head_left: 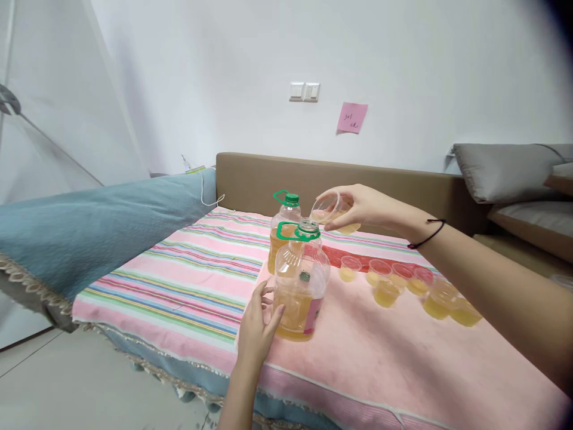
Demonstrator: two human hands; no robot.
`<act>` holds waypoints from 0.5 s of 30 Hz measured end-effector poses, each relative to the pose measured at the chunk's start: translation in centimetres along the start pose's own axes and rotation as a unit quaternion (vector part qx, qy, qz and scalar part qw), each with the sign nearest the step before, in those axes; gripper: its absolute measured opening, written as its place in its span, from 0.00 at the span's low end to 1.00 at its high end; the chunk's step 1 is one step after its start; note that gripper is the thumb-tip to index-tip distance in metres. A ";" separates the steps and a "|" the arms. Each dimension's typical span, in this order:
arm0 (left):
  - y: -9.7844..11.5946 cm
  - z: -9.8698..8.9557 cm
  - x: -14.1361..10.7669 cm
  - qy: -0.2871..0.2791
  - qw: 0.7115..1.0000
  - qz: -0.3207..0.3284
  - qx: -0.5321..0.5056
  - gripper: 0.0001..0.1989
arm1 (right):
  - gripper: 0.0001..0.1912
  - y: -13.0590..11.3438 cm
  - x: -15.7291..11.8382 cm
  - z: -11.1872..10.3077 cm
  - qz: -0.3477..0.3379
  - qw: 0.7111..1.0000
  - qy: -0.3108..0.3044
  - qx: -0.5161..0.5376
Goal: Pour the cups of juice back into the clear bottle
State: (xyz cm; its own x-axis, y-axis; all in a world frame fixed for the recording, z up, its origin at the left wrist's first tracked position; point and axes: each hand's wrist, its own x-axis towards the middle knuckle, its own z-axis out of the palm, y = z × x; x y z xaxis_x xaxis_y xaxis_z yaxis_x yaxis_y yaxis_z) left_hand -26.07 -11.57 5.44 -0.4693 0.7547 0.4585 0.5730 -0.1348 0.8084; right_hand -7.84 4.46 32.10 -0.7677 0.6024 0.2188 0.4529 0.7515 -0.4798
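The right hand [363, 206] grasps a clear cup [323, 210] between thumb and fingers, tipping it leftward with its rim at the mouth of the near bottle [293, 312]; yellow liquid shows inside the cup. The left hand [258, 328] is loosely curled at the left side of that bottle, thumb and fingers spread around its lower part without gripping it; how firmly it touches, I cannot tell. The cup looks light and thin-walled, likely to flex or buckle if squeezed and slippery once wet, so a gentle hold around the upper side, just under the rim, should suit it. The near bottle stands upright, uncapped, partly filled and probably heavy; its smooth plastic should give a little under pressure, so the lower body or the stiff green handle [286, 231] at the neck seems the surest hold. Behind it, a far bottle [274, 246] of like shape wears a ribbed green cap [292, 199]. To the right, small cups [385, 294], clear and tapered, hold yellow liquid in a loose cluster on a smooth pink cloth [358, 346] with a red strip [363, 263] at its far side. Under that lies a striped sheet [179, 280] on the bed, before a flat brown headboard [268, 170].
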 end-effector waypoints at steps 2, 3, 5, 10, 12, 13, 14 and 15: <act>0.0 0.0 0.0 0.001 1.000 -0.001 0.002 0.27 | 0.29 -0.1 0.0 0.0 0.001 1.000 0.001 -0.001; 0.0 0.0 0.0 0.000 1.000 0.000 0.002 0.27 | 0.29 -0.1 0.0 -0.1 -0.001 1.000 0.001 -0.003; 0.0 0.0 0.0 -0.001 1.000 0.000 0.000 0.27 | 0.30 -0.1 0.1 -0.1 -0.006 1.000 0.002 -0.009; -0.1 0.0 0.0 -0.002 1.000 -0.002 0.003 0.27 | 0.30 0.0 0.4 -0.3 -0.002 1.000 -0.005 -0.019; -0.1 0.0 0.0 0.000 1.000 0.000 0.003 0.27 | 0.31 0.1 0.5 -0.3 -0.002 1.000 -0.008 -0.021; -0.1 0.0 0.0 0.000 1.000 0.001 0.003 0.27 | 0.30 0.2 0.5 -0.4 -0.003 1.000 -0.009 -0.023; -0.1 0.0 -0.1 0.001 1.000 0.000 0.004 0.27 | 0.30 0.2 0.6 -0.4 -0.003 1.000 -0.010 -0.026; -0.1 0.0 -0.1 0.001 1.000 -0.001 0.004 0.27 | 0.30 0.2 0.6 -0.4 -0.003 1.000 -0.010 -0.028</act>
State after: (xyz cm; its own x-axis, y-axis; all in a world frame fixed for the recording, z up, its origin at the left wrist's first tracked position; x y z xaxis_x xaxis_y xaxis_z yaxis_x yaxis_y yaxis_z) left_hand -26.10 -11.57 5.28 -0.4718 0.7532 0.4584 0.5782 -0.1282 0.8058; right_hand -8.01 5.02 32.51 -0.7790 0.5925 0.2052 0.4724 0.7697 -0.4293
